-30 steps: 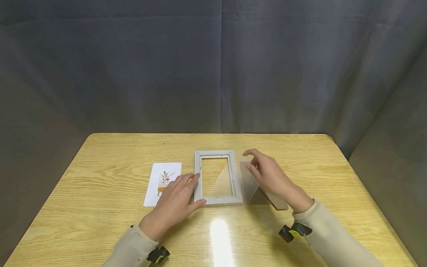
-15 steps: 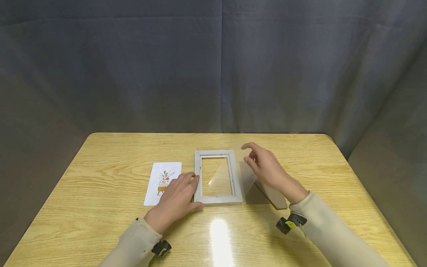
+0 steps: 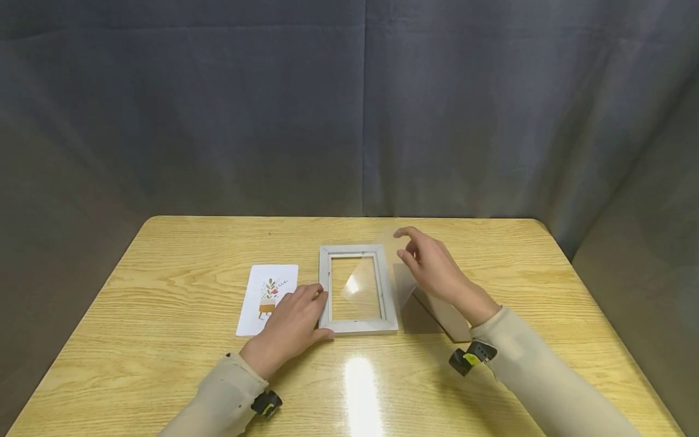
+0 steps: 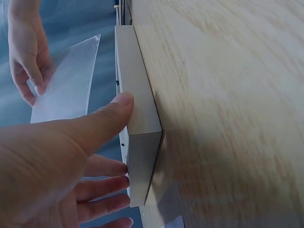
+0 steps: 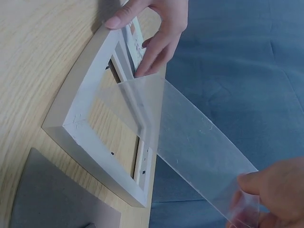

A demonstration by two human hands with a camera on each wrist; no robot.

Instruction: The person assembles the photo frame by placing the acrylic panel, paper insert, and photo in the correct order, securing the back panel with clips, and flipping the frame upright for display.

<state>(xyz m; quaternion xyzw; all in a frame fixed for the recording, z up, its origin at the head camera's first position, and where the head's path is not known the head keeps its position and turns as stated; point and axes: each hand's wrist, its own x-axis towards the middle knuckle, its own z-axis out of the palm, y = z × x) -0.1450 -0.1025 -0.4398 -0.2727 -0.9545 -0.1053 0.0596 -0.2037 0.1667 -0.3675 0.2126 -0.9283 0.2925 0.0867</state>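
Observation:
A pale wooden picture frame (image 3: 357, 328) lies flat, its inner recess facing up. My left hand (image 3: 295, 318) steadies its near left corner: the thumb rests on the near side and the extended fingers touch the left side. Above the right of the frame, my right hand (image 3: 439, 267) pinches a clear plastic sheet (image 5: 190, 137) by one edge. The sheet is tilted, its far corner low over the frame opening in the right wrist view. Whether that corner touches the frame, I cannot tell.
A white card with a printed flower pot (image 3: 251, 297) lies left of the frame, partly behind my left hand. Right of the frame is a grey-brown backing board (image 3: 417, 321) with a propped stand (image 3: 455, 321), partly under my right arm. Dark curtains (image 3: 360, 121) surround the table.
My right hand has risen slightly away from me with the clear sheet, and the glare on the sheet has shifted. My left hand stays at the frame's corner, almost still.

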